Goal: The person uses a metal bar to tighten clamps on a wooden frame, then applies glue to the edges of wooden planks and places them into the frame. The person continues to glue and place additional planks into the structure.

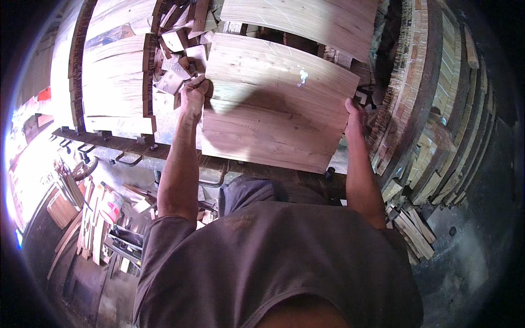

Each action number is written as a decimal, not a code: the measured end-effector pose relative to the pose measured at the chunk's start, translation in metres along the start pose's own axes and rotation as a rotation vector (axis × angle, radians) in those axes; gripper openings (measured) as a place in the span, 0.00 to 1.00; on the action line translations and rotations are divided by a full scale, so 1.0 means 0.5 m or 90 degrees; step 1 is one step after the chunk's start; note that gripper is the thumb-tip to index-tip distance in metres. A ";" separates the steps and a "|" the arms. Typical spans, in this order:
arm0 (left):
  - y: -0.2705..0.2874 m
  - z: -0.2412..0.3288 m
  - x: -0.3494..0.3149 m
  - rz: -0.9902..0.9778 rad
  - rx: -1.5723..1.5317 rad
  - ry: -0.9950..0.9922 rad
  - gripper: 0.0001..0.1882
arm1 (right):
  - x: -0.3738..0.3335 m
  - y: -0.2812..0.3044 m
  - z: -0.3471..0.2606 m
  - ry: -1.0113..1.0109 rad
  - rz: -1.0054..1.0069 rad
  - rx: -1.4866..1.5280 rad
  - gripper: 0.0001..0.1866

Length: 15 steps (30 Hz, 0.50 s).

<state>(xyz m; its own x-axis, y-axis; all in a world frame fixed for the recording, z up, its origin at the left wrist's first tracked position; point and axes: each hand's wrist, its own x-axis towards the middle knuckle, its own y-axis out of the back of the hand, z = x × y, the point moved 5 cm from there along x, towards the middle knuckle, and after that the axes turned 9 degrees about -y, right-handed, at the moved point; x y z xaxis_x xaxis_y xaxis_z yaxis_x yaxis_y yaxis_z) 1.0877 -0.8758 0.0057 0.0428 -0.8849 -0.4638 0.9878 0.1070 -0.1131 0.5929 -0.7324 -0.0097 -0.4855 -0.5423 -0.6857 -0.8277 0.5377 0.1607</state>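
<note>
A wide wooden panel (262, 120), pale brown with visible grain and a white smudge near its right side, lies in front of me at the workbench. My left hand (192, 98) grips its left edge, with the fingers partly hidden at the board's side. On the opposite edge my right hand (356, 116) is closed, the thumb resting along the top face. A shadow falls across the panel's middle. Just beyond it lies a second wooden panel (306, 24), separated by a narrow gap.
Wood offcuts (174, 68) are heaped left of the panel. Stacked panels (115, 76) stand farther left; tall stacks of boards (404, 93) rise at right. Clamp handles (128, 160) jut from the bench's front edge. Wood strips (93, 224) and a white bucket (111, 206) are at lower left.
</note>
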 end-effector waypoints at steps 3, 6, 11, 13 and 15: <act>-0.024 0.037 -0.012 -0.059 0.106 -0.013 0.14 | -0.004 -0.003 -0.013 -0.007 0.109 -0.006 0.21; -0.019 0.040 -0.003 -0.090 0.076 -0.010 0.17 | 0.010 -0.032 -0.053 -0.042 0.061 -0.028 0.18; -0.048 0.077 0.043 -0.061 0.067 -0.043 0.19 | 0.072 -0.013 -0.038 -0.044 0.040 -0.074 0.13; -0.042 0.076 0.046 -0.074 0.017 -0.023 0.15 | 0.053 -0.017 -0.038 -0.031 0.013 -0.046 0.13; -0.015 0.056 0.071 -0.070 -0.015 -0.002 0.13 | 0.027 -0.043 -0.053 -0.024 -0.033 -0.037 0.14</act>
<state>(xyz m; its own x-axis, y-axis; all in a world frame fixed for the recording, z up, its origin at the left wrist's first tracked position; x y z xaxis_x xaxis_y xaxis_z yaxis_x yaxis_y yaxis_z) 1.0860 -0.9207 0.0148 -0.0650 -0.8935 -0.4443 0.9828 0.0198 -0.1836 0.5966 -0.7681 -0.0037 -0.4322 -0.5430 -0.7199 -0.8667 0.4707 0.1653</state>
